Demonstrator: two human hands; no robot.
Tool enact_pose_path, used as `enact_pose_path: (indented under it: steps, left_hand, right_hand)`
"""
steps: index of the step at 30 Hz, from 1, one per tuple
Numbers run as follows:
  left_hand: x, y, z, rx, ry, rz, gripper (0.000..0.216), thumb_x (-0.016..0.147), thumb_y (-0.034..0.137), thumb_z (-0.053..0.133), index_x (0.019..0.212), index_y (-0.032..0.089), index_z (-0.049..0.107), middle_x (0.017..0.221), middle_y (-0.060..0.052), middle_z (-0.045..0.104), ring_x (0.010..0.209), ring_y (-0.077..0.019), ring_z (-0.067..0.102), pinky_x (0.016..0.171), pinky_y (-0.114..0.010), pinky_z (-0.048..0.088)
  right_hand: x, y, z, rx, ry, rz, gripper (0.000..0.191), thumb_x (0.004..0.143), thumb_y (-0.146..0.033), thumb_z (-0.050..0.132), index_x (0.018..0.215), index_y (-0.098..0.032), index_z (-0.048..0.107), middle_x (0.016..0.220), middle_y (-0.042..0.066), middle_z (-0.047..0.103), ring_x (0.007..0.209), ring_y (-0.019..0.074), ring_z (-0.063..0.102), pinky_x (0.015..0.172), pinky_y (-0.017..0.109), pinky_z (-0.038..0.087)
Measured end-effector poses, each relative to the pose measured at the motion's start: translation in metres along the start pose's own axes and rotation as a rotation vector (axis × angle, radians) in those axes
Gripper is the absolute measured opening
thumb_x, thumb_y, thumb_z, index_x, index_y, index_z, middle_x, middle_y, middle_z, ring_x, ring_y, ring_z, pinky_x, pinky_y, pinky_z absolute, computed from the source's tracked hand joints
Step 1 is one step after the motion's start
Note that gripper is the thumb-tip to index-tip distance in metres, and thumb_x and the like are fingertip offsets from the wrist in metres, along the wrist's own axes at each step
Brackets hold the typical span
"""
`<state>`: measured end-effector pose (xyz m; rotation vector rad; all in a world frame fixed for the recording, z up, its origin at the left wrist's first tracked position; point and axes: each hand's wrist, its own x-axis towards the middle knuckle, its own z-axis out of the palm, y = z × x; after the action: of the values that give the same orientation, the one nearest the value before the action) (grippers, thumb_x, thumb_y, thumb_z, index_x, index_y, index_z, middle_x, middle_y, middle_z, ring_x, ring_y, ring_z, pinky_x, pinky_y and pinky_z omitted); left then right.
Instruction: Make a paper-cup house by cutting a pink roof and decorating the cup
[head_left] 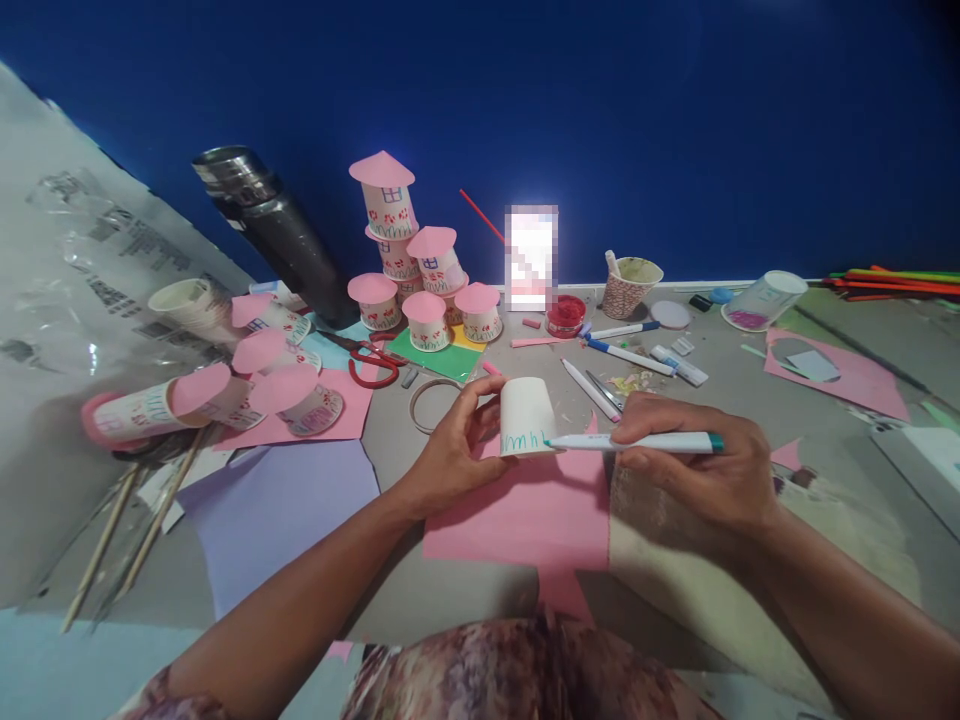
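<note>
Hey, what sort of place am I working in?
Probably a craft table against a blue wall; I can't tell what kind of room. Signs: cups with pink paper roofs, a pink sheet, and the white cup in your left hand, with a marker in your right hand.

White cup (527, 408) bears green zigzag strokes (514, 442).

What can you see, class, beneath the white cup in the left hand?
Pink paper shows beneath the white cup, spreading toward the person. Whatever lies directly under its rim is covered by the cup and left hand.
</note>
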<state>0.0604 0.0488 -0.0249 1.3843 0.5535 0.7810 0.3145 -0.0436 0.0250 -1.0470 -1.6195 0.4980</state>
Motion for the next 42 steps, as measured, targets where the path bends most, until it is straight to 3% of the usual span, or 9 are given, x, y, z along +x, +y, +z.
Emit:
enact_pose_path:
  steps: [6,10,14,18,23,30,35,39,42]
  left_hand:
    - [0.001,0.0,0.0,-0.031,0.018,-0.013,0.074,0.074,0.02,0.091,0.137,0.03,0.052,0.153,-0.01,0.052,0.148,-0.033,0.052,0.124,-0.05,0.042]
    - [0.0,0.002,0.001,-0.042,0.036,-0.031,0.074,0.074,0.022,0.092,0.136,0.031,0.052,0.156,-0.009,0.049,0.148,-0.0332,0.052,0.121,-0.049,0.046]
    - [0.0,0.003,0.002,-0.055,0.029,-0.05,0.075,0.073,0.026,0.093,0.137,0.03,0.052,0.155,-0.011,0.05,0.146,-0.0345,0.054,0.118,-0.049,0.048]
    - [0.0,0.001,0.002,-0.073,0.036,-0.051,0.076,0.074,0.028,0.093,0.138,0.03,0.051,0.157,-0.011,0.049,0.143,-0.0334,0.056,0.111,-0.045,0.053]
    - [0.001,-0.001,0.001,-0.066,0.059,-0.064,0.077,0.072,0.03,0.094,0.136,0.029,0.052,0.147,-0.012,0.058,0.129,-0.0303,0.064,0.099,-0.04,0.057]
    - [0.001,0.001,0.003,-0.048,0.086,-0.083,0.082,0.068,0.032,0.096,0.137,0.031,0.052,0.144,-0.01,0.06,0.123,-0.0295,0.065,0.101,-0.041,0.055]
    - [0.0,0.0,0.001,-0.034,0.097,-0.104,0.086,0.066,0.031,0.097,0.139,0.031,0.05,0.144,-0.01,0.058,0.119,-0.0277,0.064,0.094,-0.037,0.055]
    - [0.0,0.0,0.002,-0.109,0.068,-0.129,0.09,0.064,0.029,0.098,0.139,0.033,0.048,0.13,-0.006,0.064,0.113,-0.0259,0.066,0.091,-0.035,0.055]
    - [-0.001,0.0,0.006,-0.126,0.039,-0.149,0.092,0.063,0.029,0.099,0.14,0.032,0.048,0.133,-0.007,0.063,0.12,-0.0283,0.064,0.096,-0.038,0.055]
  right_hand:
    - [0.0,-0.001,-0.002,-0.044,0.033,0.033,0.003,0.089,-0.023,0.08,0.088,-0.025,0.08,0.075,0.002,0.077,0.065,0.0196,0.07,0.07,0.035,0.059]
    - [0.0,-0.001,-0.002,-0.001,0.002,0.016,0.003,0.089,-0.023,0.08,0.089,-0.026,0.081,0.073,0.002,0.077,0.065,0.0194,0.07,0.064,0.032,0.057]
    - [-0.001,0.0,-0.003,-0.064,0.058,0.015,0.01,0.088,-0.017,0.081,0.09,-0.027,0.08,0.078,0.0,0.078,0.069,0.0184,0.072,0.073,0.032,0.058]
    - [-0.001,-0.001,-0.004,-0.016,-0.004,0.011,0.005,0.089,-0.022,0.08,0.089,-0.027,0.08,0.074,0.0,0.076,0.066,0.0183,0.071,0.063,0.03,0.056]
    - [0.0,-0.001,-0.005,-0.056,0.037,0.061,0.006,0.091,-0.03,0.079,0.087,-0.026,0.079,0.073,0.003,0.076,0.062,0.02,0.071,0.058,0.031,0.055]
    - [0.0,0.001,-0.006,-0.057,0.066,0.079,0.005,0.089,-0.03,0.081,0.086,-0.025,0.079,0.075,0.003,0.078,0.066,0.0203,0.073,0.059,0.03,0.056]
    - [-0.003,0.003,-0.003,0.089,0.052,0.15,0.012,0.093,-0.034,0.077,0.089,-0.024,0.079,0.062,0.0,0.072,0.059,0.0187,0.071,0.056,0.029,0.057]
    - [-0.008,0.006,0.006,-0.01,0.188,0.199,0.012,0.099,-0.031,0.07,0.106,-0.028,0.08,0.078,0.001,0.079,0.075,0.0193,0.076,0.07,0.031,0.062]
    - [-0.008,0.011,0.011,-0.051,0.157,0.239,0.029,0.091,-0.033,0.08,0.119,-0.027,0.077,0.101,0.005,0.083,0.09,0.022,0.077,0.08,0.034,0.064]
